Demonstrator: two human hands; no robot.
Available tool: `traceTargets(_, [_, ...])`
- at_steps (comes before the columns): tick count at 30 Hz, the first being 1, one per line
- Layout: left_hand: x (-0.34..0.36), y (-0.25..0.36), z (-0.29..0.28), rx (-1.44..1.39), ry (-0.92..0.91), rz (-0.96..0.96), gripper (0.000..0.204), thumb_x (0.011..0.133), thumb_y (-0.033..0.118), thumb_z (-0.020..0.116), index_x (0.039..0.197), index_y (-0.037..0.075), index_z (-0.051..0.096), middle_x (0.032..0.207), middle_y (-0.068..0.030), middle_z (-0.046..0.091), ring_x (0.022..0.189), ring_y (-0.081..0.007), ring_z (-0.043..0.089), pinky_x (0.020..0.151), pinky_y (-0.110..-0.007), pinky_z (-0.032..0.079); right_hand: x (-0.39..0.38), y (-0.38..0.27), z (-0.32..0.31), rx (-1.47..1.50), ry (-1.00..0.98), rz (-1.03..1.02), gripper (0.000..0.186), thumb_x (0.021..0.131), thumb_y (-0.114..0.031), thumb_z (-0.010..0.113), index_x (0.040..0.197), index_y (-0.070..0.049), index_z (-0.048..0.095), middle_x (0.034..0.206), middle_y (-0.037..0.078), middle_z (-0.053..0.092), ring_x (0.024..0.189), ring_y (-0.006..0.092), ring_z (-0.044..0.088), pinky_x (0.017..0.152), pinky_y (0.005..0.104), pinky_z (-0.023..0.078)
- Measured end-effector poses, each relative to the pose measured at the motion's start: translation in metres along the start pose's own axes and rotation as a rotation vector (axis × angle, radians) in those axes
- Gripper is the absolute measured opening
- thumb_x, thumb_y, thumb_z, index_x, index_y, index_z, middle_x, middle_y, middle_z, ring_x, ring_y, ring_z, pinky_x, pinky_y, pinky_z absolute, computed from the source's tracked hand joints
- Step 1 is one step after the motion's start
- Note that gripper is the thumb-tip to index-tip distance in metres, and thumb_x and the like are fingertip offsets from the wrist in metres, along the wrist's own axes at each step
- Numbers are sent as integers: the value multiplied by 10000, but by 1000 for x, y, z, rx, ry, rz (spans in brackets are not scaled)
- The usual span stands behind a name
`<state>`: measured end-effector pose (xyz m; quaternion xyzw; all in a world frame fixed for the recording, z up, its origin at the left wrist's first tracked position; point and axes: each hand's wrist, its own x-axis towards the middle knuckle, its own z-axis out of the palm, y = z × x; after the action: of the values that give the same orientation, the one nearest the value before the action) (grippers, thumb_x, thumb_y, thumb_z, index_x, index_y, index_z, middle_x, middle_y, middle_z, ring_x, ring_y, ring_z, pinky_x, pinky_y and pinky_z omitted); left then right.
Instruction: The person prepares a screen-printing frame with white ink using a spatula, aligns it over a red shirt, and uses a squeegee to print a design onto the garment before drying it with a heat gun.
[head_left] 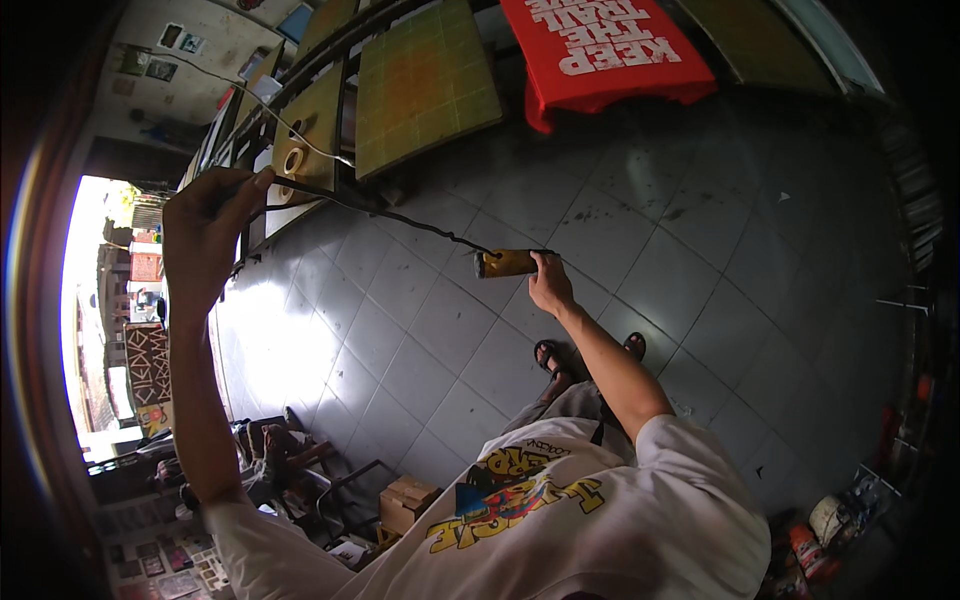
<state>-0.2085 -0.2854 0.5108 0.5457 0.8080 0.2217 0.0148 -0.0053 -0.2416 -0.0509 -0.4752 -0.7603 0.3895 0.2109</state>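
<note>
My left hand (212, 235) is raised at the left, its thumb and fingertips closed on a length of dark cord (412, 222). From there the cord runs, slightly kinked, across to a short amber-brown cylinder (508, 264) with a dark end. That cylinder is in my right hand (550, 286), whose fingers close around its right end, above the floor. Its exact kind I cannot make out. Where the cord meets the cylinder is too small to see clearly.
Along the far side stand greenish flat boards (425, 85), one covered by a red shirt (605, 55) with white print. Tape rolls (292, 162) lie on a board at left, near a pale cable (300, 138). A cardboard box (407, 503) sits at lower left on the grey tiled floor (410, 340).
</note>
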Motion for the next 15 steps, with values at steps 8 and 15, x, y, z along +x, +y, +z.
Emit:
traceTargets(8, [-9,13,-8,68,-20,-63,284,916,264,788,980,-10,751,782,-36,706,711,-73,606,659,-243,456,24,38,40,832,-59,734,531,1081,-467,352,1457,-113,480,896,95,652,538,208,624,458,331,512])
traceTargets(15, [-49,0,-19,61,-11,-52,256,872,231,837,955,1,760,763,-22,716,723,-54,618,655,-219,447,54,37,54,430,-312,925,725,993,-708,409,1207,-49,620,747,74,657,584,212,660,460,344,484])
